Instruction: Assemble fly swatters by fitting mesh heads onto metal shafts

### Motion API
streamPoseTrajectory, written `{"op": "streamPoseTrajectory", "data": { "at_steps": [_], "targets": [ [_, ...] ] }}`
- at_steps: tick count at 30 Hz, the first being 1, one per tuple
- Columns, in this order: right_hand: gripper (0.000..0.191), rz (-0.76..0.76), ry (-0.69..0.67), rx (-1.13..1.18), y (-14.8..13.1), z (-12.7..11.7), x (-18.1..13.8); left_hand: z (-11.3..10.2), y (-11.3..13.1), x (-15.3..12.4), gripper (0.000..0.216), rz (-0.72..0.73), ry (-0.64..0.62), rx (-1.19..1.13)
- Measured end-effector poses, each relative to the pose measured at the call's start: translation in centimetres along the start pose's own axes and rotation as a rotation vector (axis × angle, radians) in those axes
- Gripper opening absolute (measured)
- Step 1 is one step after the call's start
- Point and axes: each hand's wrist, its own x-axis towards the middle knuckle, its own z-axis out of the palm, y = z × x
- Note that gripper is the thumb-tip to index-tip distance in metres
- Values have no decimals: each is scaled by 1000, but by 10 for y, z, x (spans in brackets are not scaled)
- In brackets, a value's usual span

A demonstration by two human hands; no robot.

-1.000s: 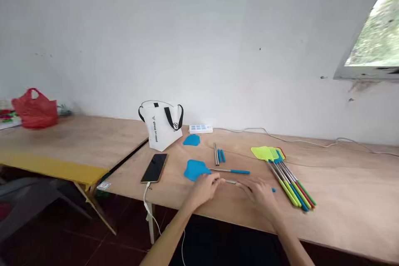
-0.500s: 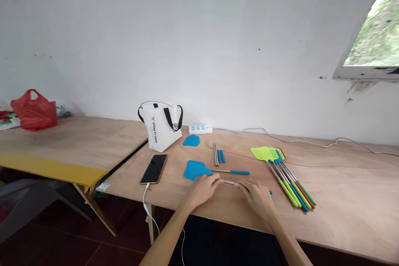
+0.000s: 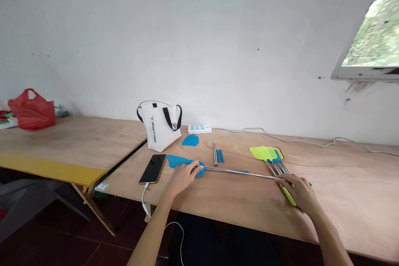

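Note:
Stretched between my two hands is a blue fly swatter (image 3: 240,172) with a long extended metal rod. My left hand (image 3: 184,176) is closed on it where the blue mesh head meets the rod. My right hand (image 3: 297,191) is wrapped round its handle end; a blue tip pokes out on the far side. Beneath the rod lies another blue swatter, its handle (image 3: 240,171) partly covered. Under my right hand is a pile of telescopic swatters with yellow-green heads (image 3: 262,153), their handles largely hidden. Behind the rod lie metal tubes (image 3: 215,154) and blue grips (image 3: 220,156).
A phone (image 3: 152,168) on a charging cable lies left of my left hand. Behind it stand a white bag (image 3: 160,131), a loose blue swatter head (image 3: 190,140) and a power strip (image 3: 199,129). A red plastic bag (image 3: 33,112) sits on the left table.
My hands have moved far apart, left hand leftward and right hand rightward. The swatter's metal rod between them is now drawn out long, and its blue head shows farther left.

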Motion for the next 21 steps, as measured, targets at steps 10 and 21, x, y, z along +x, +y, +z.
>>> {"op": "streamPoseTrajectory", "data": {
  "at_steps": [10,21],
  "targets": [
    [53,-164,-6,80,-93,22,5,37,22,6,35,28,35,-59],
    [44,-118,-75,194,-180,66,-21,48,37,1,35,69,-119,-32]
  ]
}}
